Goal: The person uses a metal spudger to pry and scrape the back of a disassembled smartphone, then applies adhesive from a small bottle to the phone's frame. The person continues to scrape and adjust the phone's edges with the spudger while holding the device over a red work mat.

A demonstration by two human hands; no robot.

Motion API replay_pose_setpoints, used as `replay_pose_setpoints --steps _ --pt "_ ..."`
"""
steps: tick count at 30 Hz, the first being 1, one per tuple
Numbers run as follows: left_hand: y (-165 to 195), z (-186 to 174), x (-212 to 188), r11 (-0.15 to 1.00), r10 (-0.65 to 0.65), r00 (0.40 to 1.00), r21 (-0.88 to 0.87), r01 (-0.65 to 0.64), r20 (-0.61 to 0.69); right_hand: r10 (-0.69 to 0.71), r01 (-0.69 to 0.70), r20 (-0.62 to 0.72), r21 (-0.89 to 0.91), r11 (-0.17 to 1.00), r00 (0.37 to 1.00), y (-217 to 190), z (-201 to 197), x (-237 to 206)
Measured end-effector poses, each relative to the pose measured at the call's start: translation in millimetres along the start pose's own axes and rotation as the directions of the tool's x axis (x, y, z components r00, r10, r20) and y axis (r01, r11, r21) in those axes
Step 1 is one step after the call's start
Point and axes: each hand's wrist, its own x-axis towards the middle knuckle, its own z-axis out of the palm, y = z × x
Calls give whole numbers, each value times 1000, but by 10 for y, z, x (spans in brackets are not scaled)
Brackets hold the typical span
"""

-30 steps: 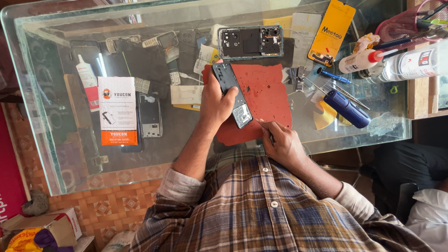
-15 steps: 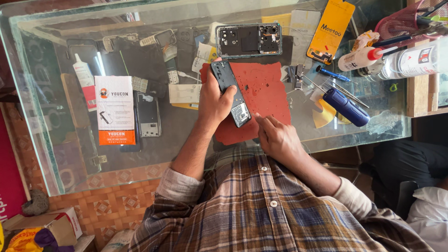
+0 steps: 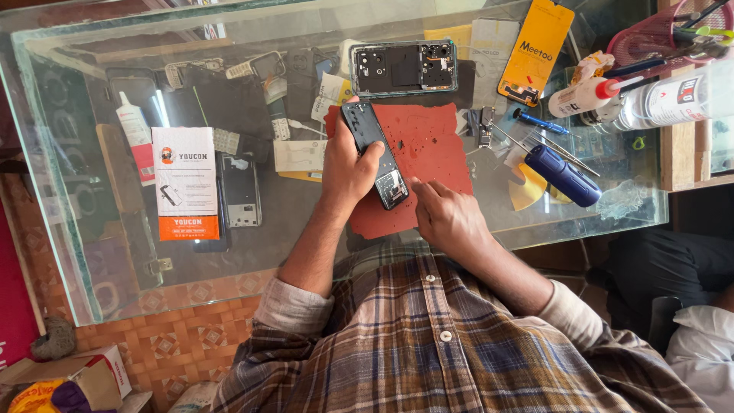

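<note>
My left hand grips an opened dark phone, held tilted over a red work mat on the glass table. The phone's inner parts face up. My right hand rests on the mat's near edge, fingers bunched, fingertips touching the phone's lower end near the camera block. Whether it pinches anything small I cannot tell. A second opened phone frame lies flat just beyond the mat.
A glass table carries a blue screwdriver handle, tweezers, a small blue driver, glue bottles, an orange packet, a white-and-orange leaflet, another phone body and loose parts at the left.
My right hand has slid up along the mat's near edge until its fingertips meet the phone's lower end. The left hand keeps holding the phone in about the same place.
</note>
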Motion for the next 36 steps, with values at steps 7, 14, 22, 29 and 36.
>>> replay_pose_setpoints --steps 7,14,22,29,36 --pt "2 1 5 1000 9 1000 27 -9 -9 38 -38 -14 14 999 999 -10 2 29" --pt "-3 4 13 1000 12 1000 -1 -12 -4 31 -30 -38 19 999 999 -32 18 155" --pt "17 1 12 999 34 999 23 -33 -16 -19 18 -21 -30 999 1000 9 9 171" --pt "6 -12 13 1000 19 1000 13 -19 7 -36 37 -61 17 999 997 92 121 524" --pt "11 -11 19 997 57 998 57 -56 -16 -9 9 -2 -6 1000 1000 116 94 471"
